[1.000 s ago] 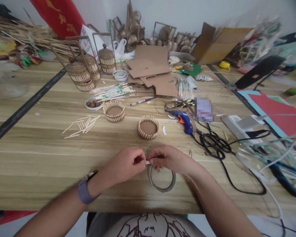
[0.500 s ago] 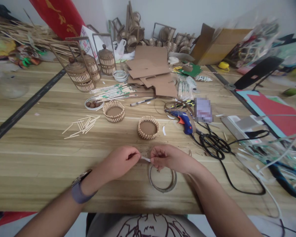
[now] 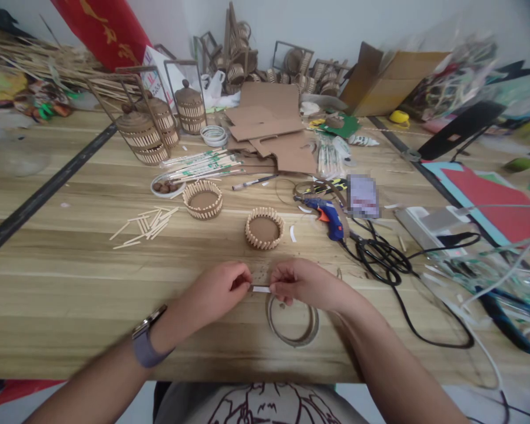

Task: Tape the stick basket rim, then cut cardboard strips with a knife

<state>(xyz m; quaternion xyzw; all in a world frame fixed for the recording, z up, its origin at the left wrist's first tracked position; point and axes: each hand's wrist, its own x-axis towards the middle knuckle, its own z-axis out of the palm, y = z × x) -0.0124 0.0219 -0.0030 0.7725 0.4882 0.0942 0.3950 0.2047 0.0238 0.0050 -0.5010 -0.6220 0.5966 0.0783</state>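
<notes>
I had the left hand (image 3: 218,288) and right hand (image 3: 307,284) facing each other close to the desk's (image 3: 70,300) near edge, each pinching one end of a short white strip (image 3: 261,290). Its long axis ran left to right, parallel to that edge, and both sets of fingertips were equally near its middle. I could not tell whether it touched the wood. The grey-brown ring (image 3: 295,342) lay just beside the right fingers, edgeward, while the stick-walled basket (image 3: 264,242) stood beyond the strip, towards the far edge
</notes>
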